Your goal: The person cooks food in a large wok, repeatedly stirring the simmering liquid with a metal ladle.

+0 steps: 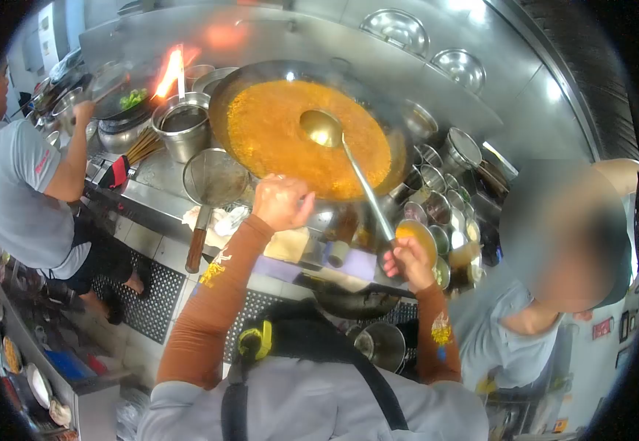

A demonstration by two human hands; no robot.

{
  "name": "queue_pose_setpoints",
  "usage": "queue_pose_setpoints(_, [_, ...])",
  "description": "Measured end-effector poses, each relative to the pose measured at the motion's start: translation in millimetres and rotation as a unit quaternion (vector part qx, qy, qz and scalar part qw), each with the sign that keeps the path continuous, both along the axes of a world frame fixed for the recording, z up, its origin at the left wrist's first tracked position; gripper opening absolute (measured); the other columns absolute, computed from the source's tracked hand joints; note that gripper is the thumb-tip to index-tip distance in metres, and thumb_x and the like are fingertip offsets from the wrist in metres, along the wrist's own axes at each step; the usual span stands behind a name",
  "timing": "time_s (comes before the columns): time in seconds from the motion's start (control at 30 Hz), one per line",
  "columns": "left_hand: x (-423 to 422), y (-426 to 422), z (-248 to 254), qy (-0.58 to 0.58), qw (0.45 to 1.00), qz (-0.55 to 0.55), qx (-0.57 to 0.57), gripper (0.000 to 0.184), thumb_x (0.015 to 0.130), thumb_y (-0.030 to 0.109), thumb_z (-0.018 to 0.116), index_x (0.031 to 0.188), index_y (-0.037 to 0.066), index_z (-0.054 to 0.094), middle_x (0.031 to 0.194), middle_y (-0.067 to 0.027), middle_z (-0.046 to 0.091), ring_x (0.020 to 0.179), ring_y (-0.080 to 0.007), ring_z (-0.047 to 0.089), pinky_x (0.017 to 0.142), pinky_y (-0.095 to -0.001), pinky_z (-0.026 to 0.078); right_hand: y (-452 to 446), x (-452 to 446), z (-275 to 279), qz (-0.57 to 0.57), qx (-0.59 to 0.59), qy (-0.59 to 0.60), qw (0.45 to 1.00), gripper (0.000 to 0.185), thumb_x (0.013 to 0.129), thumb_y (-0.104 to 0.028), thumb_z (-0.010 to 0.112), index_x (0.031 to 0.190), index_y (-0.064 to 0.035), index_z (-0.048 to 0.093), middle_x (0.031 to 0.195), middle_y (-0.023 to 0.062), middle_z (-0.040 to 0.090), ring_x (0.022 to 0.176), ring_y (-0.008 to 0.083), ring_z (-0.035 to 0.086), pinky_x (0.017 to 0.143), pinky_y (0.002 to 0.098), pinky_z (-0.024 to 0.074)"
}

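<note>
A big wok (pixel 220 95) full of bubbling orange-brown liquid with bits in it stands in front of me. My right hand (pixel 410 263) is closed around the handle end of a long metal ladle (pixel 323 128). The ladle's round bowl is over the liquid, near the middle of the wok. At the near left rim is my left hand (pixel 284 202), its fingers curled; whether it grips anything is hidden. Just left of it lies a mesh strainer (pixel 216 176) with a wooden handle pointing toward me.
A steel pot (pixel 185 140) stands left of the wok, with a flame (pixel 171 72) behind it. Several seasoning containers (pixel 437 206) crowd the right side. One co-worker (pixel 22 176) handles a pan at left; another person (pixel 518 316) is close at right. Folded cloths (pixel 288 245) lie along the front edge.
</note>
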State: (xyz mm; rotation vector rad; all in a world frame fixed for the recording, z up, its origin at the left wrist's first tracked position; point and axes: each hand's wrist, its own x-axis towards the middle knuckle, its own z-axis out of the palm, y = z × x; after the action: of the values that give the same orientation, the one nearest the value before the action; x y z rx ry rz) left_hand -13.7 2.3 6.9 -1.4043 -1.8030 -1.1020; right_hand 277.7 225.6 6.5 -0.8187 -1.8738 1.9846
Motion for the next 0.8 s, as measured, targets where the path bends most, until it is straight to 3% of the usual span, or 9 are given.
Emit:
queue_pose_setpoints(0.23, [2.1, -1.1, 1.1, -0.006, 1.0, 0.01, -0.026, 0.017, 0.079, 0.022, 0.074, 0.069, 0.011, 0.066, 0.067, -0.0108, 0.065, 0.063, -0.0327, 0.064, 0.063, -0.0459, 0.05, 10.8, 9.7, -15.5, 0.048, 0.036, -0.01, 0.998, 0.032, 0.099, -0.005, 0.057, 0.131, -0.0023, 0.049, 0.098, 0.0116, 0.068, 0.063, 0.0139, 0.062, 0.053, 0.0281, 0.0522])
queue_pose_setpoints(0.33, [4.2, -1.7, 3.1, -0.014, 1.0, 0.012, -0.022, 0.016, 0.079, 0.022, 0.073, 0.068, 0.011, 0.067, 0.067, -0.0107, 0.065, 0.063, -0.0324, 0.065, 0.063, -0.0456, 0.05, -2.5, 9.0, -7.5, 0.062, 0.069, -0.055, 0.994, 0.048, 0.097, -0.001, 0.059, 0.143, -0.0022, 0.046, 0.094, 0.0085, 0.065, 0.059, 0.011, 0.057, 0.049, 0.0261, 0.0479])
queue_pose_setpoints(0.43, [5.1, -1.3, 1.1, -0.02, 1.0, 0.012, -0.02, 0.017, 0.079, 0.022, 0.073, 0.068, 0.011, 0.067, 0.066, -0.0111, 0.065, 0.063, -0.033, 0.064, 0.063, -0.0457, 0.049, -25.2, -0.5, -5.3, 0.082, 0.097, -0.008, 0.992, 0.066, 0.094, 0.002, 0.061, 0.156, -0.0036, 0.037, 0.089, 0.0065, 0.063, 0.055, 0.0097, 0.053, 0.046, 0.0253, 0.0447])
queue_pose_setpoints(0.47, [5.6, -1.3, 0.9, -0.025, 0.999, 0.011, -0.023, 0.018, 0.08, 0.023, 0.073, 0.068, 0.011, 0.067, 0.066, -0.0115, 0.064, 0.063, -0.0338, 0.063, 0.062, -0.0458, 0.048, -22.4, -5.1, -5.8, 0.064, 0.055, -0.006, 0.996, 0.073, 0.093, 0.005, 0.061, 0.159, -0.0055, 0.033, 0.089, 0.0061, 0.062, 0.054, 0.0102, 0.054, 0.045, 0.0263, 0.0454])
queue_pose_setpoints(0.6, [1.2, 0.6, -2.3, -0.027, 0.999, 0.016, -0.035, 0.019, 0.08, 0.024, 0.073, 0.067, 0.011, 0.067, 0.066, -0.0117, 0.064, 0.063, -0.0338, 0.063, 0.061, -0.0463, 0.047, -10.4, -53.1, 21.1, 0.021, 0.048, 0.039, 0.998, 0.074, 0.093, 0.004, 0.062, 0.16, -0.0067, 0.033, 0.086, 0.0067, 0.063, 0.054, 0.0117, 0.056, 0.043, 0.0271, 0.0461])
queue_pose_setpoints(0.73, [0.8, 0.6, -2.2, -0.023, 0.999, 0.021, -0.027, 0.02, 0.08, 0.024, 0.073, 0.066, 0.011, 0.068, 0.066, -0.0111, 0.065, 0.063, -0.0333, 0.064, 0.061, -0.0456, 0.048, 73.9, -133.7, 47.8, 0.0, 0.184, -0.008, 0.983, 0.074, 0.089, 0.002, 0.064, 0.158, -0.0055, 0.039, 0.087, 0.0073, 0.065, 0.052, 0.0117, 0.055, 0.039, 0.0261, 0.0429])
queue_pose_setpoints(0.8, [2.1, -0.4, -0.4, -0.029, 0.999, 0.015, -0.028, 0.019, 0.08, 0.026, 0.072, 0.066, 0.012, 0.067, 0.066, -0.0107, 0.065, 0.062, -0.0334, 0.064, 0.062, -0.0461, 0.049, 117.8, -175.7, 50.7, -0.005, 0.25, -0.007, 0.968, 0.065, 0.089, 0.0, 0.06, 0.153, -0.0037, 0.049, 0.086, 0.0083, 0.066, 0.049, 0.0121, 0.054, 0.039, 0.0273, 0.0427])
